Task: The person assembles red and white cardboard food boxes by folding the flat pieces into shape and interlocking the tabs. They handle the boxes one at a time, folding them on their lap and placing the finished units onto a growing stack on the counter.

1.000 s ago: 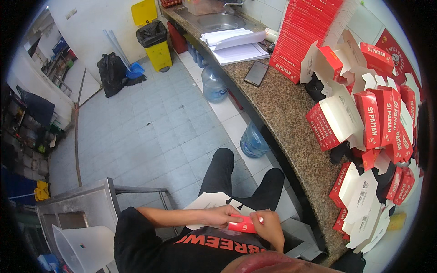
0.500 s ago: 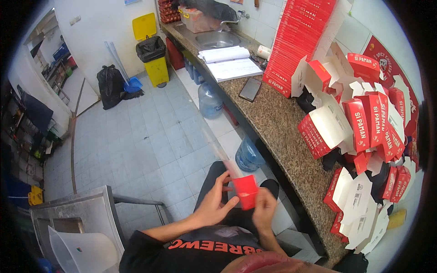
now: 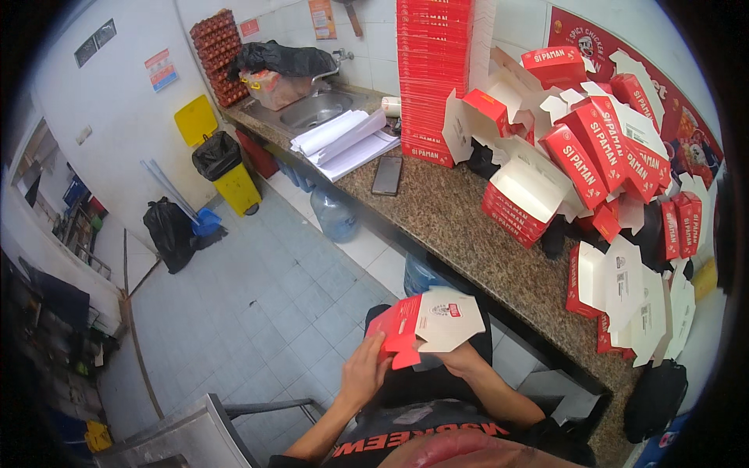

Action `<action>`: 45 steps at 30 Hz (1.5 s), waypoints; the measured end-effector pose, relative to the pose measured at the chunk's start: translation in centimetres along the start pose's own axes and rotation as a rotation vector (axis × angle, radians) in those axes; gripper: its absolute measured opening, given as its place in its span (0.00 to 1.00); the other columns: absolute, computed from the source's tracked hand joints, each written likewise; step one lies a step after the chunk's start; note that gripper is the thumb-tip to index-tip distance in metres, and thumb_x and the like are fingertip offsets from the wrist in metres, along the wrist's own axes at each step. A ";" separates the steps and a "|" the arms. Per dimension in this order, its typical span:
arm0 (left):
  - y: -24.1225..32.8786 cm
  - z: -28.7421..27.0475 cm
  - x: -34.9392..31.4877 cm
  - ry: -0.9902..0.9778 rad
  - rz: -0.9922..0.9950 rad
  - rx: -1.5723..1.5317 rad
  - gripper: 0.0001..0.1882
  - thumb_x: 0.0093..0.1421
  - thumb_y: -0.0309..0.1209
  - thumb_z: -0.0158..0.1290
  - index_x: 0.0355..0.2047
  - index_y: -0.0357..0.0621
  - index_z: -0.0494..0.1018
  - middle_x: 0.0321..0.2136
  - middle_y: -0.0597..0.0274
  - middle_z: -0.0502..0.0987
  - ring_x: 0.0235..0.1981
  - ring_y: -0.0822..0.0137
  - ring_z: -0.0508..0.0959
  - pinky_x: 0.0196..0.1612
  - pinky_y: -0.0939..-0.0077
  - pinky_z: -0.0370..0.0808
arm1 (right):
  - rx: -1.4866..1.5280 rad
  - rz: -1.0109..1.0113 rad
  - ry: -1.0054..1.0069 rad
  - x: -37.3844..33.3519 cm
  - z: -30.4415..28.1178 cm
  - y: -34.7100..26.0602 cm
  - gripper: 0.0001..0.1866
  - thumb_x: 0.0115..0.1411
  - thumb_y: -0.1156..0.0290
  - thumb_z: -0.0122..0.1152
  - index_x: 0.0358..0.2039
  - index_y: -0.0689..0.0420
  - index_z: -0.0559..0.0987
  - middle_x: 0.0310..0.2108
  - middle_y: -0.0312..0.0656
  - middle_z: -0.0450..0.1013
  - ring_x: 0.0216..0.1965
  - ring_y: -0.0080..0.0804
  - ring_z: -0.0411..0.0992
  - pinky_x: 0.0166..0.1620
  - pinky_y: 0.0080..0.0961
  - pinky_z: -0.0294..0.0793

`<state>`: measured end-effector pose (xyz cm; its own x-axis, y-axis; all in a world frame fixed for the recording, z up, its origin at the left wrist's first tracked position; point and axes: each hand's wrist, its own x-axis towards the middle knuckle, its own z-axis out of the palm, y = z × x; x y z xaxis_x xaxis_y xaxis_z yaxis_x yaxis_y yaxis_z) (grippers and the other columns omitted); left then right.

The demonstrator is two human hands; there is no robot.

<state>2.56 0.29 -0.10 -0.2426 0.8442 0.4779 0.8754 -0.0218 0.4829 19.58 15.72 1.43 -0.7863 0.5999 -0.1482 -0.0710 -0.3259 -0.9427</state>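
Above my lap I hold a red and white paperboard food box (image 3: 399,323), partly unfolded, with its printed white flap spread out to the right. My left hand (image 3: 363,370) is closed on the red left side, thumb and fingers at the edge. Beneath the white flap, my right hand (image 3: 459,361) grips the near right side; the box hides most of its fingers. On the counter to the right lies a heap of folded red boxes (image 3: 581,156), several with white lids standing open. Nearest my right hand is an open box with its white inside (image 3: 597,282) showing.
Along the granite counter (image 3: 437,210) stand a tall stack of flat red boxes (image 3: 433,78), a phone (image 3: 387,175), an open notebook (image 3: 347,144) and a sink (image 3: 316,110). Water bottles (image 3: 335,214) sit beneath it. A metal table (image 3: 183,437) is at lower left.
The box has turned from a narrow, blurred edge-on piece to a broad one, its white flap now swung out to the right. My right hand has moved beneath it. The whole view has shifted.
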 end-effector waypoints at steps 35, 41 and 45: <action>-1.9 5.0 -7.4 -0.307 -1.156 -1.451 0.37 0.71 0.53 0.48 0.72 0.49 0.51 0.64 0.51 0.65 0.60 0.53 0.73 0.59 0.50 0.73 | -1.169 -0.150 -0.392 -4.0 -2.7 -7.0 0.20 0.60 0.61 0.69 0.51 0.54 0.82 0.56 0.49 0.76 0.64 0.48 0.68 0.67 0.42 0.64; -6.5 8.4 -7.4 -0.410 -1.327 -1.799 0.39 0.69 0.63 0.40 0.67 0.46 0.62 0.58 0.48 0.75 0.53 0.48 0.80 0.42 0.45 0.85 | -1.403 -0.070 -0.545 -6.3 -6.8 -10.3 0.49 0.43 0.47 0.80 0.66 0.40 0.69 0.72 0.40 0.57 0.76 0.53 0.43 0.71 0.71 0.36; -8.3 10.1 -5.7 -0.586 -1.161 -2.069 0.40 0.68 0.65 0.40 0.65 0.46 0.65 0.52 0.47 0.79 0.44 0.51 0.84 0.35 0.52 0.88 | -1.562 -0.336 -0.444 -6.4 -7.5 -8.4 0.23 0.54 0.59 0.72 0.52 0.42 0.79 0.66 0.36 0.65 0.75 0.49 0.47 0.72 0.69 0.41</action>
<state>0.90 1.11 -14.26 0.2871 0.8837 -0.3696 -0.8861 0.3916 0.2479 29.80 20.06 8.04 -0.9860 0.1566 -0.0565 0.1665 0.9310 -0.3247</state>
